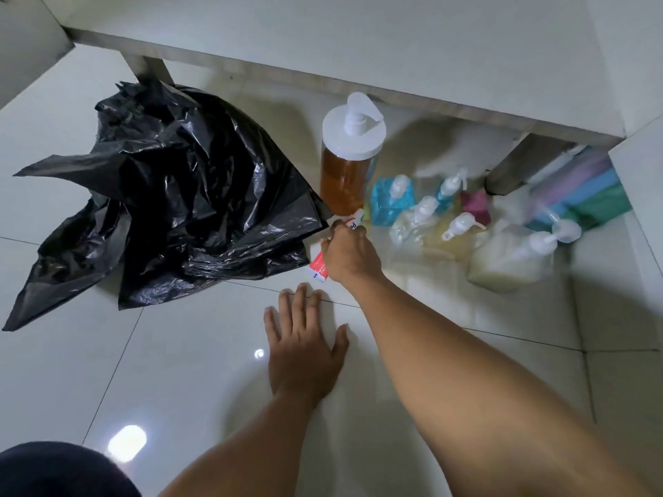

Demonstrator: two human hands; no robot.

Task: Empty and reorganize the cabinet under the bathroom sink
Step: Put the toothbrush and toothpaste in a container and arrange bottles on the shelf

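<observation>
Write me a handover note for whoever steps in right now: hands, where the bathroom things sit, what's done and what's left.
Right hand: closed on a red and white toothpaste tube, low over the floor beside the black bin bag.
Left hand: flat on the tile floor, holding nothing.
Things: large amber pump bottle stands in front of the cabinet edge; smaller pump bottles are grouped to its right; coloured rolls lie at far right.
Done: many items are out on the floor.
Left: place the tube, sort the items, put them back. The cabinet interior is not visible.
</observation>
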